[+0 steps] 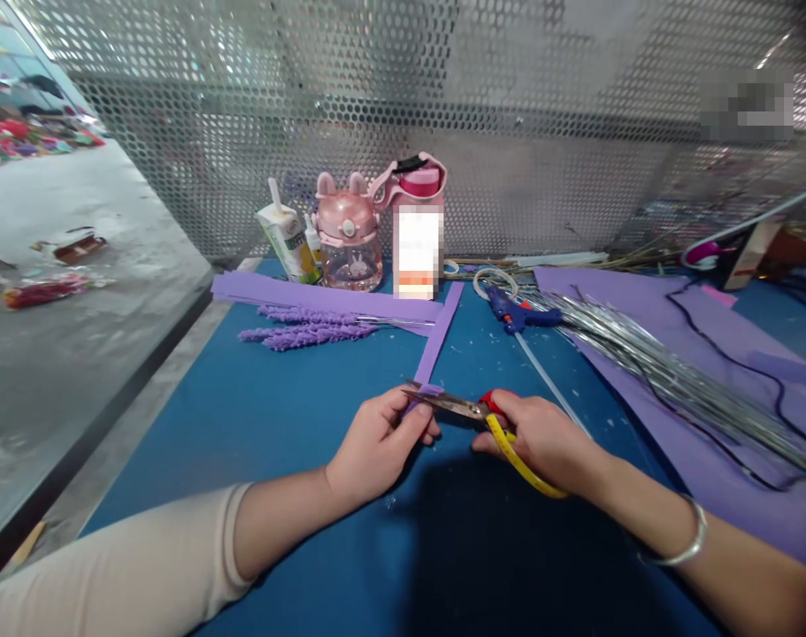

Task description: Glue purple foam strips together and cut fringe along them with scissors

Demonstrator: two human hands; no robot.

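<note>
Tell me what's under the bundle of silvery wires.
Under the silvery wires lies a large purple sheet, showing on both sides of them. Anything between the two, or beneath the sheet, is covered and cannot be seen.

No readable text, blurred lettering on drink carton [287, 242]

Pixelation masks the front of a pink bottle [420, 184] and a patch at upper right, while print on a leaning carton [287, 237] is too small to read. The left hand [377, 444] hides a purple strip's [441, 334] near end — the right edge crops the wire bundle [674, 376] and purple sheet [641, 305].
</note>
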